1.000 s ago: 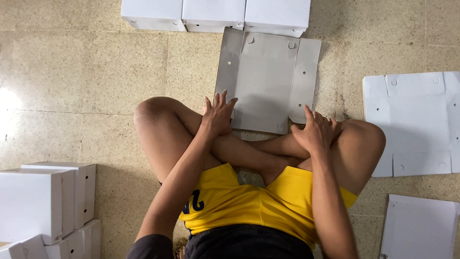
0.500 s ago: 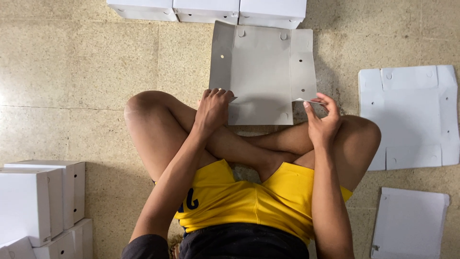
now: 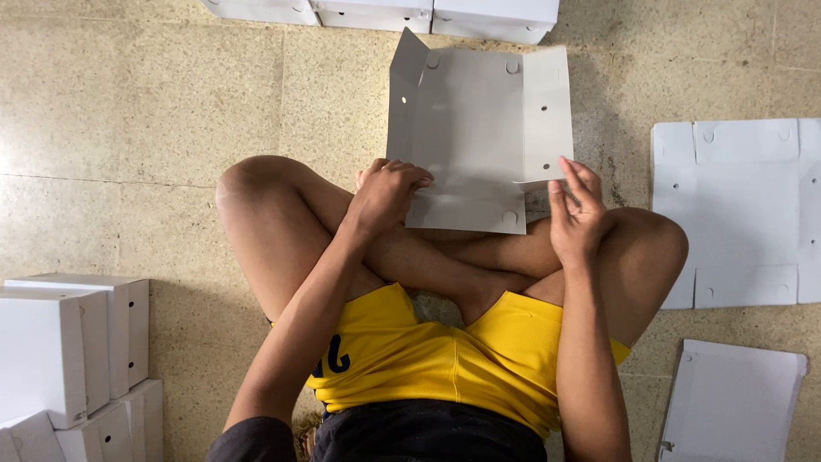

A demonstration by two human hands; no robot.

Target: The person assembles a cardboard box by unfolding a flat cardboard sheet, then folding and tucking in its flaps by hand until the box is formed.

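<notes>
Both hands, left hand [image 3: 389, 192] and right hand [image 3: 577, 210], gripped a flat cardboard blank [image 3: 475, 128] at frame centre, over speckled tile floor [image 3: 128, 111]; closed white boxes [image 3: 68, 351] sat lower left.

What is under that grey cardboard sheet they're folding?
The cardboard sheet lies on the speckled floor; its near edge overlaps the crossed legs. Whatever lies beneath its middle is covered.

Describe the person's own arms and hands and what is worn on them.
Both arms are bare from above the elbow down to the fingers. The left hand and right hand wear no gloves, and no rings, watch or bands show. A dark sleeve edge shows on the left upper arm.
</notes>
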